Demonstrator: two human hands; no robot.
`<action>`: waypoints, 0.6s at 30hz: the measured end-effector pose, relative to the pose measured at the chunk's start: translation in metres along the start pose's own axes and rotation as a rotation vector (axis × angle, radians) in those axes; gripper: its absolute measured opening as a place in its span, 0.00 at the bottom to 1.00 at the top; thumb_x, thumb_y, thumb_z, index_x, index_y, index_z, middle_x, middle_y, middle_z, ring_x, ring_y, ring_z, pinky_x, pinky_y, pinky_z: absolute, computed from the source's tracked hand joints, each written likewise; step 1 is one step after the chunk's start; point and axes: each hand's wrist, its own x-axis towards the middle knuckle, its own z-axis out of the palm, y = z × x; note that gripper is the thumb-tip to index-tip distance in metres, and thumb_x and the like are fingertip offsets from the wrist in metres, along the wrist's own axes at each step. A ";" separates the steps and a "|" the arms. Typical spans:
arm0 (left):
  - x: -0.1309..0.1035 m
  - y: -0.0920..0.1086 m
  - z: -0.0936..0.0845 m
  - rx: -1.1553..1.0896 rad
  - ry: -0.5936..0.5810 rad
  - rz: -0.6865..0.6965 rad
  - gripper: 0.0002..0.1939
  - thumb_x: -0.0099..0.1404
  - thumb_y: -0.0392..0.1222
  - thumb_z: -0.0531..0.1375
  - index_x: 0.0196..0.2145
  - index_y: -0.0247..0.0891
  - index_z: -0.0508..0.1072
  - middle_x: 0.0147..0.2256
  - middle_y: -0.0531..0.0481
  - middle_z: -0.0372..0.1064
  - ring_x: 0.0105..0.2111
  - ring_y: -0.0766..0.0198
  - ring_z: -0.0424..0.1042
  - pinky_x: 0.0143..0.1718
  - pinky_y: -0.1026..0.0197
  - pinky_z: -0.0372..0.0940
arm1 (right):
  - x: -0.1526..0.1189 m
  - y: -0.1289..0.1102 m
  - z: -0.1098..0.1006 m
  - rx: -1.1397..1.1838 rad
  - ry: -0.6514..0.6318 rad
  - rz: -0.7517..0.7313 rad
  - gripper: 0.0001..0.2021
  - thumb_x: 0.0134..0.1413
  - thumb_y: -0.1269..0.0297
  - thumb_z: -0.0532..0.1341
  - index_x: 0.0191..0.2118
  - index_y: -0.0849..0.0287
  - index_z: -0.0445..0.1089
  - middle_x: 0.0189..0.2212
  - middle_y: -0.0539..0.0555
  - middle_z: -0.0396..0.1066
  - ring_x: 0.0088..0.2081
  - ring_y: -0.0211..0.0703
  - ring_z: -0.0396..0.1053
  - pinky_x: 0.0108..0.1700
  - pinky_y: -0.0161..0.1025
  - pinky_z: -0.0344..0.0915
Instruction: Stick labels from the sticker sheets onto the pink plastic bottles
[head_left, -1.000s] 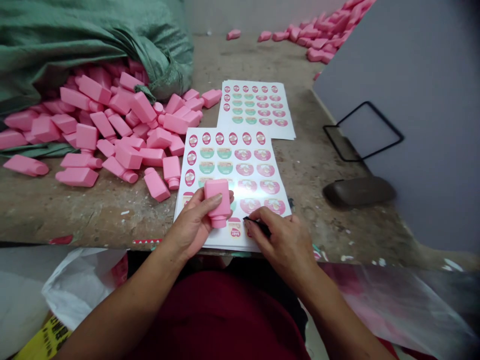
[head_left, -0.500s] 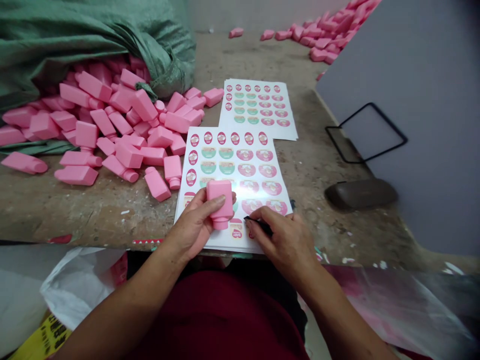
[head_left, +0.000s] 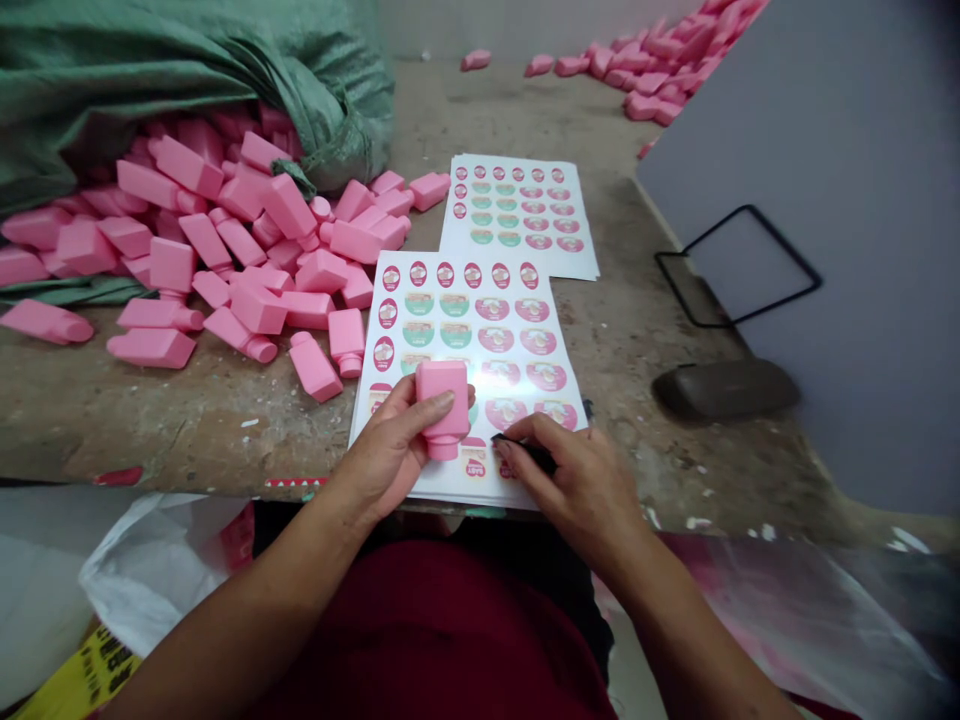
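A pink plastic bottle (head_left: pixel 442 400) is gripped in my left hand (head_left: pixel 394 435), its neck pointing toward me and its flat face up. Beneath it lies a stack of white sticker sheets (head_left: pixel 480 486) printed with pink, green and red labels. My right hand (head_left: pixel 574 475) pinches a thin black tool (head_left: pixel 532 452); most of it is hidden by the fingers, so its kind is unclear. The tool's tip is close to the square labels (head_left: pixel 473 462) along the front of the top sheet. A few labels are covered by my hands.
Many pink bottles (head_left: pixel 259 305) spill from a green woven sack (head_left: pixel 330 100) at the left. A second sticker stack (head_left: pixel 517 245) lies behind. To the right are a dark case (head_left: pixel 726 388), a black wire frame (head_left: pixel 739 322) and a grey panel (head_left: pixel 847 200). More bottles (head_left: pixel 667 75) are piled far back.
My right hand has shifted slightly to the right with the black tool. The left hand keeps the bottle almost in place, and the whole view has moved a little.
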 end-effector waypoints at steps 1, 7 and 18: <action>0.000 0.000 0.000 0.001 0.000 0.002 0.15 0.57 0.33 0.66 0.44 0.34 0.74 0.41 0.43 0.77 0.45 0.58 0.74 0.57 0.51 0.63 | 0.000 0.000 0.000 -0.006 0.000 -0.010 0.06 0.61 0.61 0.61 0.34 0.54 0.71 0.27 0.46 0.77 0.25 0.42 0.68 0.36 0.41 0.54; 0.000 0.000 0.000 -0.008 -0.003 -0.002 0.17 0.56 0.34 0.67 0.44 0.34 0.74 0.42 0.43 0.76 0.48 0.56 0.73 0.58 0.50 0.62 | 0.002 -0.005 0.002 -0.127 0.077 -0.123 0.07 0.63 0.63 0.59 0.33 0.55 0.70 0.26 0.47 0.77 0.24 0.42 0.67 0.35 0.41 0.52; 0.000 -0.001 -0.001 0.011 -0.006 0.010 0.16 0.57 0.35 0.67 0.44 0.34 0.74 0.42 0.43 0.76 0.48 0.54 0.72 0.56 0.50 0.63 | 0.007 -0.005 0.000 -0.117 -0.013 -0.092 0.08 0.62 0.61 0.58 0.32 0.55 0.70 0.27 0.49 0.77 0.24 0.43 0.66 0.35 0.41 0.55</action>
